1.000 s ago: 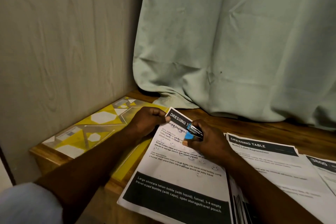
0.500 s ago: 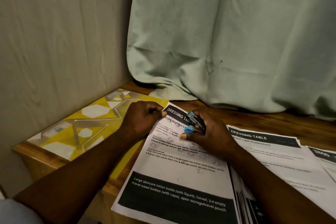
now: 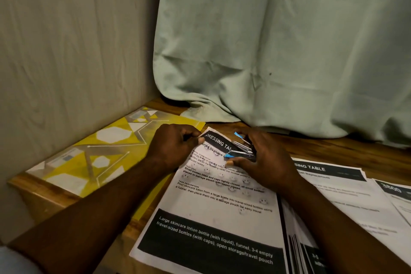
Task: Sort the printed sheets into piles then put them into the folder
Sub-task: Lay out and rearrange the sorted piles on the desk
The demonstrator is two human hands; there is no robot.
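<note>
blue stapler (image 3: 241,151) is sitting in the curled fingers of the right hand (image 3: 265,163) over the printed sheets (image 3: 222,204) by the folder (image 3: 100,158), the left hand (image 3: 174,147) pinching their corner; squaring edges before pressing is looking wise.

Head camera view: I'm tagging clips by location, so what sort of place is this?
Likely a home desk corner: a wooden table against a wall, a green curtain hanging onto it, printed sheets and a yellow folder.

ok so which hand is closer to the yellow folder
Left. The left hand sits over the yellow folder at its right edge, pinching the top corner of the sheet. The right hand is farther right, over the sheet's top, holding a stapler.
</note>
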